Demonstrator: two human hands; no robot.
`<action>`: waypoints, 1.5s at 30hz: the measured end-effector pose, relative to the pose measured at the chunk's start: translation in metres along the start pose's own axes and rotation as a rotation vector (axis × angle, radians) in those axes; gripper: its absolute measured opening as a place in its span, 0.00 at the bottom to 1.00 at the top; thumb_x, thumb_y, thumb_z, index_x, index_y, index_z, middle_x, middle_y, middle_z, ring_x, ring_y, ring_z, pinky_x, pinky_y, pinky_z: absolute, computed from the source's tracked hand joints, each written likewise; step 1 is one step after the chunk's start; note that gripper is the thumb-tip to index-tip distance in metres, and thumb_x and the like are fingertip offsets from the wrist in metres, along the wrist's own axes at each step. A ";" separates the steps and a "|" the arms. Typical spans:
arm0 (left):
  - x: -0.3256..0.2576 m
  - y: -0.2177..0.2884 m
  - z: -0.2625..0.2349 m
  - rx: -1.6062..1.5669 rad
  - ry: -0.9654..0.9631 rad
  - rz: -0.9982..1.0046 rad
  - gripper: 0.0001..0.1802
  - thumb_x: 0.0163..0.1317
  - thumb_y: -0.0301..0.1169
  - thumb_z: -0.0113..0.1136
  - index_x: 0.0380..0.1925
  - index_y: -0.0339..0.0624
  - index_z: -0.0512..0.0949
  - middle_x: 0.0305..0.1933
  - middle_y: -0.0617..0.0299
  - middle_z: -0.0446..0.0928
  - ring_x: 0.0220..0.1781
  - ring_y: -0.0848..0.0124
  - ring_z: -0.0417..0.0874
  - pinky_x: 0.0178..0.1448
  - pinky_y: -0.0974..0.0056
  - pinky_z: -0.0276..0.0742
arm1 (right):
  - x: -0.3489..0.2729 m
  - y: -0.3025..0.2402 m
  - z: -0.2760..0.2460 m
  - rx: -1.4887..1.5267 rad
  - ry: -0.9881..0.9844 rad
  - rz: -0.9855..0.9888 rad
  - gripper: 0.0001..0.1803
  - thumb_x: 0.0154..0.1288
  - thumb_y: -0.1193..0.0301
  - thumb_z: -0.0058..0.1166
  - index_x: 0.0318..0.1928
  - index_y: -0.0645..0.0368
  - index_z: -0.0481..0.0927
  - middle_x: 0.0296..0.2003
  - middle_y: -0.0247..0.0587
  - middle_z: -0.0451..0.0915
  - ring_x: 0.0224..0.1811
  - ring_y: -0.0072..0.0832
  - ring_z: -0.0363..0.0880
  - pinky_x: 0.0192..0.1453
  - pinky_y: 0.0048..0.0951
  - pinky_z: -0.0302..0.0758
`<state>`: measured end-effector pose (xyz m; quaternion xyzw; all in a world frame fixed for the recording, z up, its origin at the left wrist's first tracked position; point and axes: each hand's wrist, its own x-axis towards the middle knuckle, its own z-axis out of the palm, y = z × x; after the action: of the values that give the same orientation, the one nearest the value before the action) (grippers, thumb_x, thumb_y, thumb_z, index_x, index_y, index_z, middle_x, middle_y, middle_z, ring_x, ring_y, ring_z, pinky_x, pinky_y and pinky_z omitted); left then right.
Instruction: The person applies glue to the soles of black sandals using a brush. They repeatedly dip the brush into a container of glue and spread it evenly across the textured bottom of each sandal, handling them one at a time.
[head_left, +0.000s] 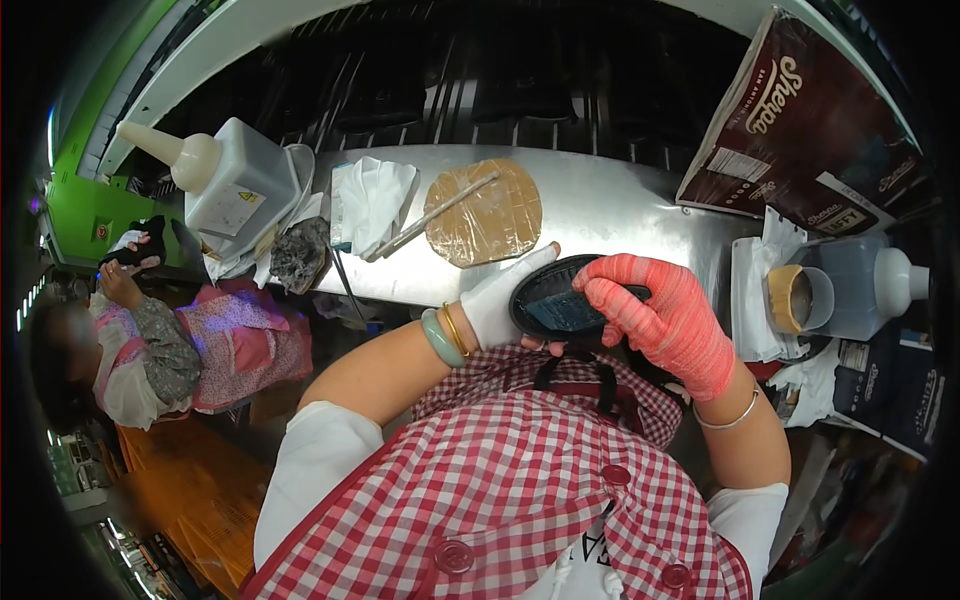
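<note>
Close in front of my apron, a black shoe point(562, 300) is tilted up so that its dark oval face with a blue-green inner area shows. My left hand point(492, 308), in a white glove with bare fingertips, supports it from the left and underneath. From the right, my right hand point(665, 318), in a pinkish-red knit glove, curls its fingers over the shoe's upper right edge. Whether anything small is pinched in those fingers is hidden. Beyond the shoe lies a tan round pad point(490, 225) under clear film, with a thin stick point(440, 213) across it.
A metal bench point(620, 215) runs ahead. On its left stand a white nozzle bottle point(240, 185), white cloths point(370, 200) and a dark crumpled lump point(299, 255). A maroon bag point(800, 130), a cup point(803, 298) and another bottle point(870, 285) stand right. A co-worker point(165, 350) is at left.
</note>
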<state>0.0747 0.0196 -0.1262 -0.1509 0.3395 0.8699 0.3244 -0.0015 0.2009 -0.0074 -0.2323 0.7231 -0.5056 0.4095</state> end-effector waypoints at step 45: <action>0.016 0.075 -0.047 0.290 0.029 -0.261 0.34 0.65 0.53 0.37 0.45 0.27 0.72 0.25 0.43 0.78 0.25 0.59 0.82 0.23 0.65 0.77 | -0.003 0.048 -0.098 -0.077 0.065 0.126 0.13 0.59 0.65 0.54 0.39 0.61 0.82 0.28 0.32 0.80 0.25 0.16 0.76 0.27 0.16 0.68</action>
<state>0.0144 -0.0468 -0.1309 -0.1576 0.4436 0.7601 0.4480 -0.0767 0.2743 -0.0352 -0.1852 0.7681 -0.4578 0.4076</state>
